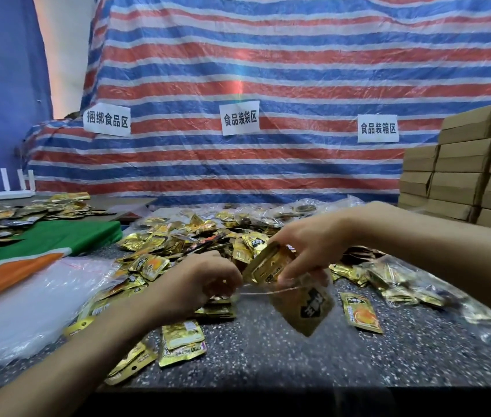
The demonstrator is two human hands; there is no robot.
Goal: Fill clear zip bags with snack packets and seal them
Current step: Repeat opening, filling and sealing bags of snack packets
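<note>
Snack packet [268, 264] at frame centre, pinched by the right hand [310, 245], slants its long axis down-right into the clear zip bag [304, 308] just below; the left hand [205, 284] pinches the bag's rim.

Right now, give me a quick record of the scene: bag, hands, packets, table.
bag: clear, mouth open, packets inside, held up
left hand: pinches its mouth edge
right hand: holds a packet at its mouth
pile: gold packets heaped behind the hands
table: dark, speckled, loose packets scattered
boxes: cardboard, stacked at far right
</note>
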